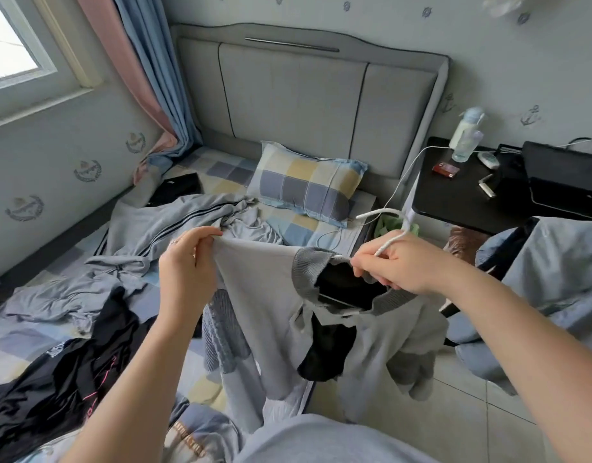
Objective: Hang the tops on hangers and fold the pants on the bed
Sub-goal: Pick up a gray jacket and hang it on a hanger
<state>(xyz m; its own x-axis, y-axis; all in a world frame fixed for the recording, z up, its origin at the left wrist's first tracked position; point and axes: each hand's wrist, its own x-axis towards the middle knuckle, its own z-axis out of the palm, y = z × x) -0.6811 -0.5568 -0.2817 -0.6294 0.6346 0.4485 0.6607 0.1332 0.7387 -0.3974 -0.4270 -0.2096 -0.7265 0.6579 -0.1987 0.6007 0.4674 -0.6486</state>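
1. My left hand [187,262] pinches one shoulder of the grey top [264,295] between thumb and fingertips. My right hand [391,265] is curled round the neck of the white hanger [389,213] and pinches the collar together with it. The top hangs in the air between and below both hands, over the edge of the bed [221,178]
2. I cannot see whether the hanger arm is really inside the shoulder at my left hand. If it is not, I think this shoulder will drop as soon as I let it go
3. Below my right hand the cloth sags low and bunched. Its weight could pull the collar sideways, and the whole top could slide off to the floor [488,396]
4. The hook stands just beyond my right hand, near a white cable [396,185]. A careless lift could catch the cable and drag things off the black desk [455,202]
5. Something black shows inside the collar. I cannot tell if it is a lining or a separate cloth; if it is loose, it may fall out
6. A grey striped garment [174,222] lies beyond my left hand, and a swinging sleeve could tangle with it
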